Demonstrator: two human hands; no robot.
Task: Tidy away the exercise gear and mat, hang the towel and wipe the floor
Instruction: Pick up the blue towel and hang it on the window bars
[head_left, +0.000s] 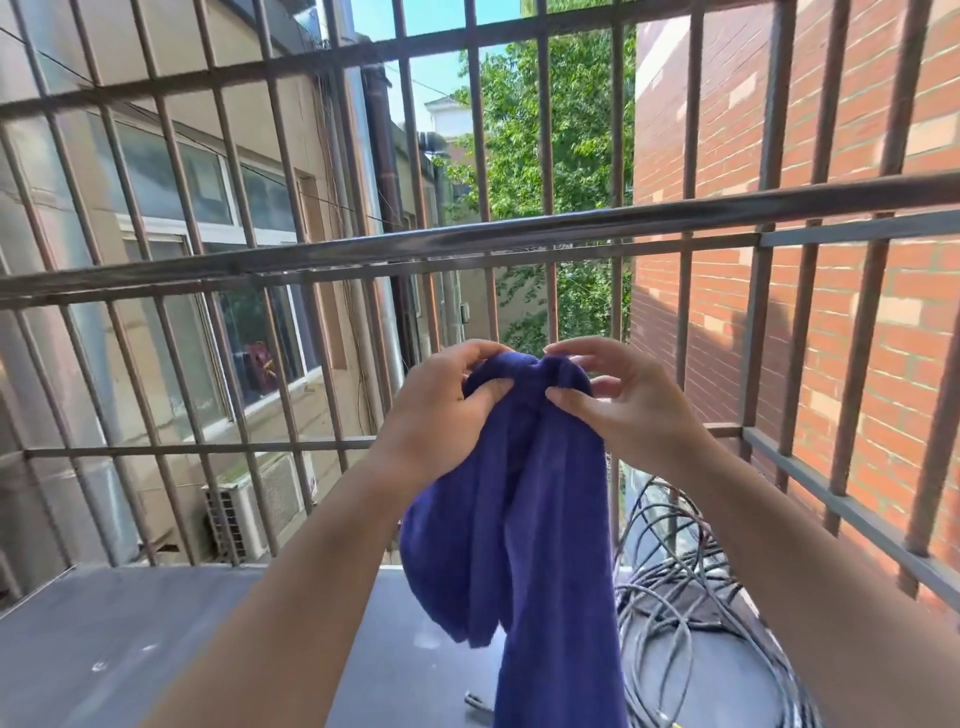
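Towel (540, 499), blue, is held bunched at its top between both hands, below and nearer than the horizontal rail (467, 241). Its lower end is cut off by the frame's bottom edge. Long axis runs vertically, hanging downward. Left hand (441, 410) and right hand (618, 400) each pinch the upper fold, close together.

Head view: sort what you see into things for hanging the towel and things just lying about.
For the job: blue towel, pinched at its top by the left hand and right hand; grey rail ahead, probably where it hangs.
Lying about: coiled cables on the ledge; air-conditioner unit outside.
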